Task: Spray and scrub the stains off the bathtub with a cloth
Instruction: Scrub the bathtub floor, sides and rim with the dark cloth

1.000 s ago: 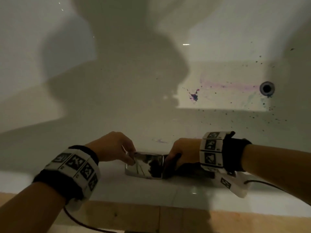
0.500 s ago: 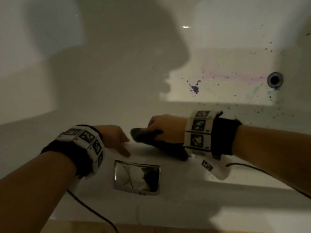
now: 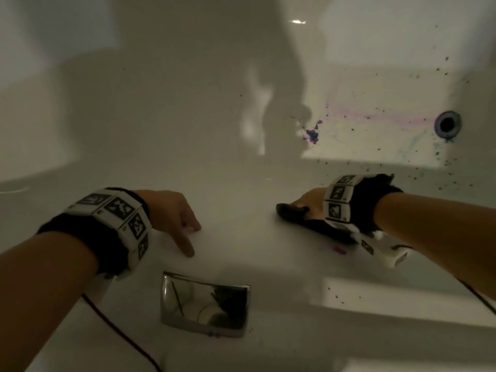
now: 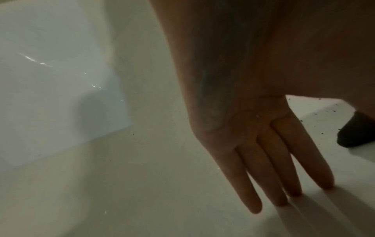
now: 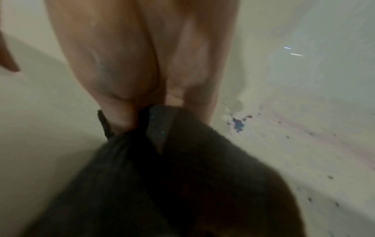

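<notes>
Stains mark the white bathtub (image 3: 188,124) in several places: a purple-blue blotch (image 3: 312,134) sits on the lit patch of the tub floor, a faint pink streak (image 3: 375,118) runs from it toward the round drain (image 3: 447,124), and dark specks (image 3: 440,167) are scattered around that end. A small pink smear (image 3: 338,249) lies on the near slope just below the right wrist. The right hand (image 3: 308,204) grips a dark cloth (image 3: 308,220), its fingers curled round a bunched part of it, and the cloth is pressed against the near inner wall of the tub; in the right wrist view the cloth (image 5: 172,176) fills the lower frame, with the blotch (image 5: 237,123) off to its right (tiny teal flecks show on a fold of the fabric). The left hand (image 3: 174,213) holds nothing: its fingers (image 4: 270,168) are straight and close together, tips touching the tub surface, well apart from the cloth. A chrome rectangular plate (image 3: 205,304) is set into the tub wall nearer the camera, below and between both hands, its mirror face showing dim reflections. Both wrists wear black bands with white marker blocks (image 3: 118,213), and thin dark cables (image 3: 112,326) trail from them.
</notes>
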Available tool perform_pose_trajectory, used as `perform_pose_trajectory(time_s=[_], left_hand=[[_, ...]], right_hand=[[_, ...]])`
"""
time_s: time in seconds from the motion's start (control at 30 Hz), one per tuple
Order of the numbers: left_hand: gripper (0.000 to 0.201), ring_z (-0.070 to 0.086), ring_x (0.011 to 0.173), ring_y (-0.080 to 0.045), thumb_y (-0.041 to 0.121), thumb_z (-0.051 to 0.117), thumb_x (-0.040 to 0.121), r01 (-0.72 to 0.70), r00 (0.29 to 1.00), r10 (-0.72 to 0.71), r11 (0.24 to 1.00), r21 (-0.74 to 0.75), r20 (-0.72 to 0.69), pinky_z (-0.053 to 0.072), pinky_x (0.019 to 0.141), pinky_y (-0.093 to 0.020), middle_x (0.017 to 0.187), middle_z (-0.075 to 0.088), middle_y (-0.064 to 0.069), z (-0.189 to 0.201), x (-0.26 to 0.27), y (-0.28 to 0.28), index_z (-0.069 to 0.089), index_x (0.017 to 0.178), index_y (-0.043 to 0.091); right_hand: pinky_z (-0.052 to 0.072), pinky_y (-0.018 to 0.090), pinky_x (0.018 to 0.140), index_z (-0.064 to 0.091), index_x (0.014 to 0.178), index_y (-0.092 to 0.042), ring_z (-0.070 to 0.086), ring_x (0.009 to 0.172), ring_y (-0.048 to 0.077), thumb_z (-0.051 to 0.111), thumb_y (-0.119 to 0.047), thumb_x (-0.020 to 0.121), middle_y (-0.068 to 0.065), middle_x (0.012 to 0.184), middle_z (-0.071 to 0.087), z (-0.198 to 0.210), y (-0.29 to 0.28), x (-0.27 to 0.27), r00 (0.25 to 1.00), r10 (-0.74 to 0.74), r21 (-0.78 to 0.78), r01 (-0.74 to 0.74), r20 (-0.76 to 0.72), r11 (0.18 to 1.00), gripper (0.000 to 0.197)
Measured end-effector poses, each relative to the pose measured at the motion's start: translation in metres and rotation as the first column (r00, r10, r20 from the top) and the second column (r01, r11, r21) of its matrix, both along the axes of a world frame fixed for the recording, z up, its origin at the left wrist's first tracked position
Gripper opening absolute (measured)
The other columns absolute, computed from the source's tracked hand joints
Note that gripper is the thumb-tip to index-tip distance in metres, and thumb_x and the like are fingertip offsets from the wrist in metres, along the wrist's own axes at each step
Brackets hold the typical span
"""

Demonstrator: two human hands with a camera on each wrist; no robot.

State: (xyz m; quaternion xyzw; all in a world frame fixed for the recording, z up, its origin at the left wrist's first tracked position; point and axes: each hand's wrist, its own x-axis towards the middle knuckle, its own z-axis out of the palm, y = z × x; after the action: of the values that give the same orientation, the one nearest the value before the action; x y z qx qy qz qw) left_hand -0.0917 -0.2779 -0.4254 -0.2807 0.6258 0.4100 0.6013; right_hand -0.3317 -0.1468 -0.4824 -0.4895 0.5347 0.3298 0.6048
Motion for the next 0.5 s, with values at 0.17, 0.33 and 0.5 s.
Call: perform_pose_trajectory(time_s=[0.17, 0.33, 0.5], left_hand=[[0.07, 0.05, 0.119, -0.01, 0.04, 0.079, 0.068, 0.02, 0.999, -0.022, 0.999, 0.036, 0.04, 0.035, 0.105, -0.023, 0.129, 0.055, 0.006, -0.005, -0.01, -0.001, 0.052, 0.132, 0.029], [0.084, 0.049, 0.122, -0.01, 0.038, 0.082, 0.064, 0.009, 0.994, -0.014, 0.999, 0.049, 0.104, 0.035, 0.109, -0.027, 0.134, 0.053, 0.006, -0.009, -0.014, 0.0, 0.044, 0.138, 0.022], [0.097, 0.046, 0.126, -0.01, 0.035, 0.085, 0.06, -0.026, 0.991, 0.019, 0.999, 0.046, 0.135, 0.034, 0.111, -0.033, 0.139, 0.047, 0.01, -0.016, -0.017, 0.001, 0.036, 0.143, 0.023]], right_hand=[[0.03, 0.027, 0.102, 0.04, 0.139, -0.027, 0.048, 0.121, 0.018, 0.047, -0.016, 0.095, -0.001, 0.137, 0.05, 0.062, -0.023, 0.005, 0.967, -0.182, -0.002, 0.186, 0.177, 0.983, 0.046], [0.033, 0.022, 0.09, 0.034, 0.143, -0.022, 0.049, 0.116, 0.023, 0.043, -0.022, 0.097, 0.009, 0.129, 0.051, 0.081, -0.034, 0.068, 0.887, 0.112, -0.11, -0.069, 0.449, 0.992, 0.047], [0.039, 0.035, 0.101, 0.045, 0.135, -0.012, 0.053, 0.112, 0.03, 0.034, -0.051, 0.093, 0.014, 0.125, 0.055, 0.024, -0.043, 0.075, 0.952, 0.038, -0.055, -0.023, 0.304, 0.998, 0.059]])
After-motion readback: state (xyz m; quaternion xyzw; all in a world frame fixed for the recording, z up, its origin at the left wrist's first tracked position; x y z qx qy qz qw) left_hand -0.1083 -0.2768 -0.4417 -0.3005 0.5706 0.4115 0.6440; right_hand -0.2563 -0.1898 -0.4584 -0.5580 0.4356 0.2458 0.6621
